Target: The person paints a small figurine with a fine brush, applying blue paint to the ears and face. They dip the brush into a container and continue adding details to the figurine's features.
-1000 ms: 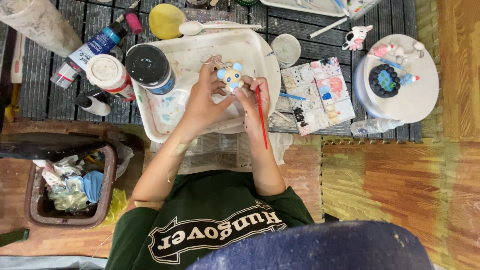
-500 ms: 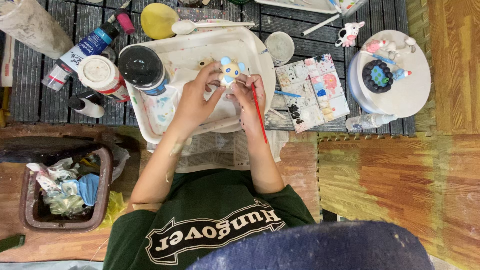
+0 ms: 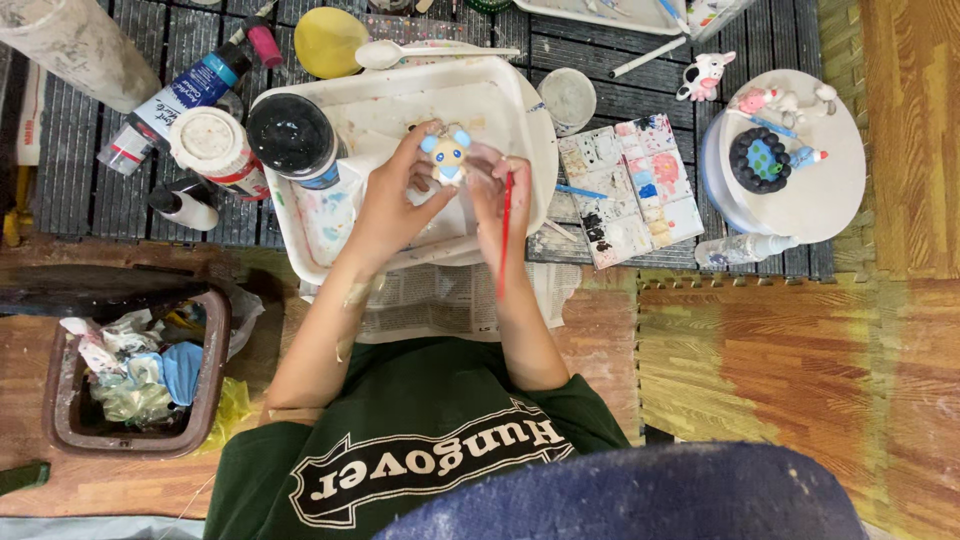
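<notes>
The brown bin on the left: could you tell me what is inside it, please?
The brown bin holds crumpled paper and wrappers in white, blue and pale green. They cover whatever lies deeper, including the bottom.

To my left, just outside the white tray (image 3: 300,232), a black-lidded paint jar (image 3: 292,136) carries a blue label band on its side. Beside it stands a white-lidded jar (image 3: 214,148) with a red and white label. Farther up, a tube (image 3: 180,106) lies tilted, its label dark blue and white with a red strip. A small white bottle (image 3: 186,208) with a black cap lies below.
</notes>
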